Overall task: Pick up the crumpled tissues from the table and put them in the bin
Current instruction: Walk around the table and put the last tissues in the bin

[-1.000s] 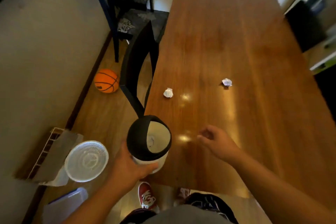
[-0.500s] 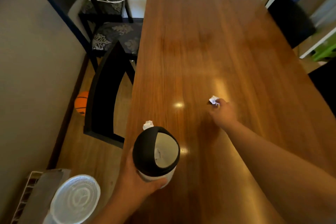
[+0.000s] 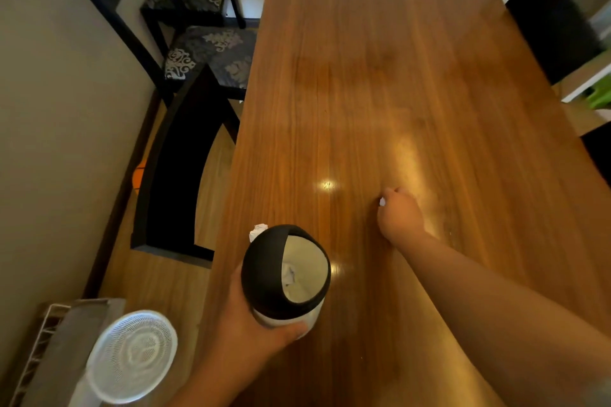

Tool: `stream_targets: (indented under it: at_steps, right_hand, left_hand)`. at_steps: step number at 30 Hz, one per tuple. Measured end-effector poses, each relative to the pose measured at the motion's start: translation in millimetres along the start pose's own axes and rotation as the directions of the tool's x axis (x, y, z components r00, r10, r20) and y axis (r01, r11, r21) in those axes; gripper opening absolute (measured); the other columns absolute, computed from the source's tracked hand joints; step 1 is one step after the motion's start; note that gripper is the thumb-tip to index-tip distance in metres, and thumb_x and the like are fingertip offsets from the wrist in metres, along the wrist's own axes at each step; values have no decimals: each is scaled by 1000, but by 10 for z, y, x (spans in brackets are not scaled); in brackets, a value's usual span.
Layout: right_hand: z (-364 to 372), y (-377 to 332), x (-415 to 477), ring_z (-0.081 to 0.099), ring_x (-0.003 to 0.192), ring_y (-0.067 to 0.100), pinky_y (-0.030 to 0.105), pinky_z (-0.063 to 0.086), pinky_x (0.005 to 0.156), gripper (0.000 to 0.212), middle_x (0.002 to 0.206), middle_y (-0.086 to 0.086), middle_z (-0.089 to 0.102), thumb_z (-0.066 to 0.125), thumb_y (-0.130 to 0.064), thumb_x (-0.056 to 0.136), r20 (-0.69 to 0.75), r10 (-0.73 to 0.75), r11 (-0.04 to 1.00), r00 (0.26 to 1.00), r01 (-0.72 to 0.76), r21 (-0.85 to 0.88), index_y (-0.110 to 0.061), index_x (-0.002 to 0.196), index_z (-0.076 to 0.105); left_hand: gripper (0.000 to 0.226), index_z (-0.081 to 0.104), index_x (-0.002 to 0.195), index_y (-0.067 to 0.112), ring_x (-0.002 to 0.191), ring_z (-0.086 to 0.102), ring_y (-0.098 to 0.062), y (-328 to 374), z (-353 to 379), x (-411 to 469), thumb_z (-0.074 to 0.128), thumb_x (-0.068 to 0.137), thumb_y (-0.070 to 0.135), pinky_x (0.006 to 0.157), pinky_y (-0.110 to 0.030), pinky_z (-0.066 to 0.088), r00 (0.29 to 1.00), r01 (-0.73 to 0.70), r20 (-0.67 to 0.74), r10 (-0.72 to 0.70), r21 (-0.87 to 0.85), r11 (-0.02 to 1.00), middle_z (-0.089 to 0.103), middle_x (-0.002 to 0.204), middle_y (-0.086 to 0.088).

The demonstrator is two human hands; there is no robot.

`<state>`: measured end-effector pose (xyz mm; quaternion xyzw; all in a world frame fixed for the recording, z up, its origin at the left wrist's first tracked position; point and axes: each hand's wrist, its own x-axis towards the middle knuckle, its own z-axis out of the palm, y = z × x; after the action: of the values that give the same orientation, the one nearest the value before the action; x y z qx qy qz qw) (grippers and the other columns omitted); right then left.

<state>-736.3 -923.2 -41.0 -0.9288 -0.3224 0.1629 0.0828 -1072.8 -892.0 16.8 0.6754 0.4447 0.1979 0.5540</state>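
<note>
My left hand [image 3: 254, 330] grips a small white bin [image 3: 286, 277] with a black domed lid, held over the near left part of the wooden table [image 3: 380, 76]. A white tissue lies inside the bin's opening. My right hand [image 3: 398, 215] is closed on a crumpled tissue [image 3: 382, 201], of which only a white bit shows between the fingers, just above the tabletop. A second crumpled tissue [image 3: 258, 231] lies on the table near its left edge, partly hidden behind the bin's lid.
Two dark chairs [image 3: 185, 155] stand along the table's left side, a power strip on the far one. A basketball [image 3: 139, 175] peeks out behind the near chair. A white round fan [image 3: 132, 357] and a wire rack sit on the floor at lower left.
My right hand reached out over the table, closed on the right-hand tissue and lifted it a little toward me. The bin stays in my left hand.
</note>
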Motion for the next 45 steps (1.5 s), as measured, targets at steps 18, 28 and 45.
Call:
stream_targets:
  at_steps: [18,28,45]
  right_hand:
    - [-1069,-666,-2773,70,81,6,18,56,67,16,92,-10,74,78,-31,82,-244,-152,495,958,287,820,-38,95,72]
    - [-817,-1183,-3280,54,113,0,30,49,95,63,118,-21,62,60,-67,78,-212,-510,767,834,552,328,-30,129,63]
    - [359,-1473,-1268,59,115,30,41,54,87,61,132,7,55,72,-39,85,142,-318,940,937,292,175,-24,138,47]
  left_hand:
    - [110,33,131,63,107,50,29,-330,-528,-1023,96,41,56,73,2,46,990,104,95,-106,18,994,52,126,37]
    - [108,21,116,89,105,46,36,-276,-621,-1198,91,34,78,65,6,44,998,57,21,-58,53,997,43,115,63]
    - [107,21,117,90,104,37,43,-562,-824,-836,84,32,86,57,11,35,964,156,-221,-150,14,988,38,114,66]
